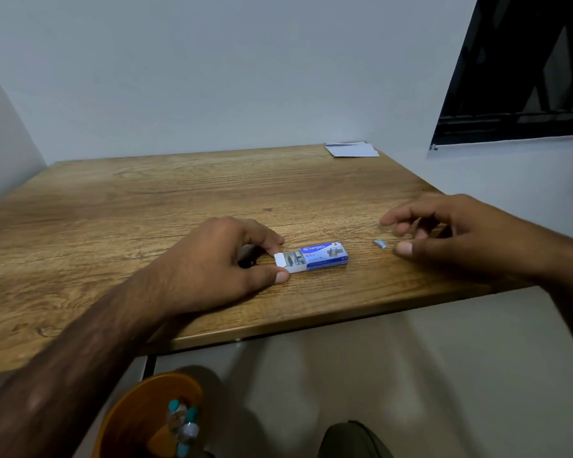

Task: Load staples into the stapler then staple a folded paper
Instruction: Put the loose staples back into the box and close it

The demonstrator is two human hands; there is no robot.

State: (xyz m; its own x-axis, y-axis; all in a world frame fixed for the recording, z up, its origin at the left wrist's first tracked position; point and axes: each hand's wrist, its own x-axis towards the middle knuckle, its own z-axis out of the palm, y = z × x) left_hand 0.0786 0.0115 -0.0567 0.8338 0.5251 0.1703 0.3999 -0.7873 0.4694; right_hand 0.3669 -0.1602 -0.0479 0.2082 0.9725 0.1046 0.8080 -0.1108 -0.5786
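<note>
Nearest the camera, below the table edge, an orange round container (146,414) holds small teal-capped items, too blurred to identify. Beside it, at the bottom edge of the view, a dark green rounded shape (351,441) shows; what it is cannot be told.

Landmark: the staple box (325,256), blue and white, lying flat on the wooden table (146,200) close to the near edge. Its white inner tray is slid partly out of the left end, and grey staple strips show inside the tray.

Left hand (219,259): rests on the table directly left of the staple box. Thumb and forefinger are closed on the protruding tray end, one at its near corner and one at its far corner. The remaining fingers are curled under. A small dark object (247,263) lies beneath the palm, mostly hidden; it cannot be identified.

Right hand (450,233): lies right of the staple box, apart from it. Fingers are loosely curled and half open, the thumb extended toward the box. It grips nothing that can be seen.

A short staple strip (380,243) lies on the table between the staple box and the right thumb, just beside the thumb tip; contact cannot be determined.

Folded paper (351,149): white sheets at the far edge of the table, well behind the staple box and against the pale wall (212,77).

A dark window (526,67) sits at the upper right.
</note>
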